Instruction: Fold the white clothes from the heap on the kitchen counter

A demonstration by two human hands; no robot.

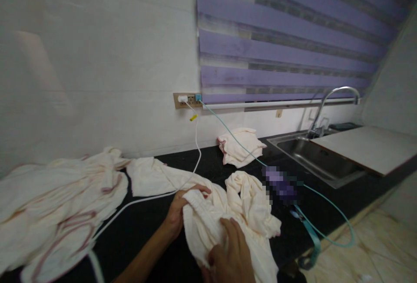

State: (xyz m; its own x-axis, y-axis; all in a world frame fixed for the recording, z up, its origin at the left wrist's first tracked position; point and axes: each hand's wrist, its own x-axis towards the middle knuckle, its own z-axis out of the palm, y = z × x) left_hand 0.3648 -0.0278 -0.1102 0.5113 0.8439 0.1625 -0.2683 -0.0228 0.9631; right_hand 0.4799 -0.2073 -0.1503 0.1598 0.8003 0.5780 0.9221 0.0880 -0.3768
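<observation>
head view: both hands, left [177, 213] & right [230, 255], grip soft crumpled cream cloth [224, 218] on black counter [153, 226].

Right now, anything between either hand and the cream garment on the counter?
Nothing visible. The left hand pinches the cream garment at its upper edge, and the right hand presses on its lower part. The white cable runs behind it.

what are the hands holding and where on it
Both hold the cream garment: the left hand pinches its gathered upper edge, the right hand grips the fabric lower down, near the front.
</observation>
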